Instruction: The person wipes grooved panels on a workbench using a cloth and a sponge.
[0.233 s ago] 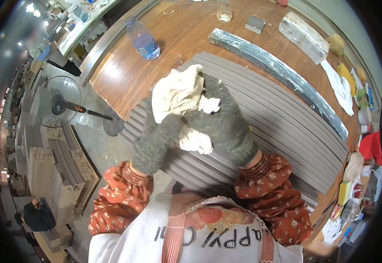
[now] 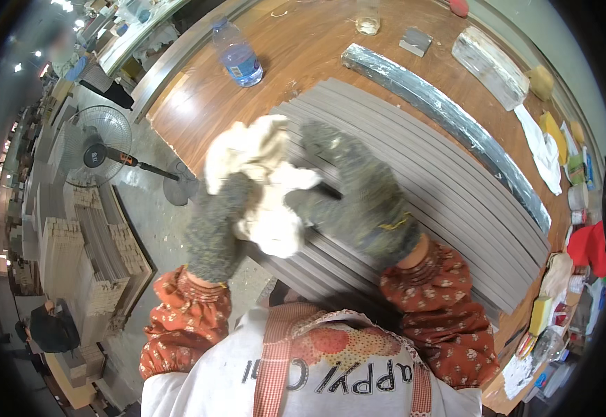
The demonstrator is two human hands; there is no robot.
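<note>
On the wooden workbench [image 2: 199,104] we've got a big fanned-out stack of grey strips [image 2: 456,187], and both gloved hands are working at its near edge. Our left hand [image 2: 216,222] is closed around a bunched-up white rag [image 2: 261,181], which sits partly on the strips and partly hanging off the near-left end. Our right hand [image 2: 358,194] lies over the strips just beside the rag, fingers curled down; something dark pokes out near the fingertips, but we can't tell whether it's gripped or just an edge of the stack.

Handling-wise, the rag looks soft, light and floppy, so we'd say grabbing it in a wad like this is the way to go; pinching a corner would just let it trail. The strips look thin, stiff and long, probably bendy if lifted from one end, so we'd take hold near the middle or slide them flat.

Further back there's a plastic water bottle [image 2: 237,59], a long silvery bar [image 2: 449,115] along the far side of the stack, and a small grey block [image 2: 415,42]. A standing fan [image 2: 101,146] is on the floor to our left.
</note>
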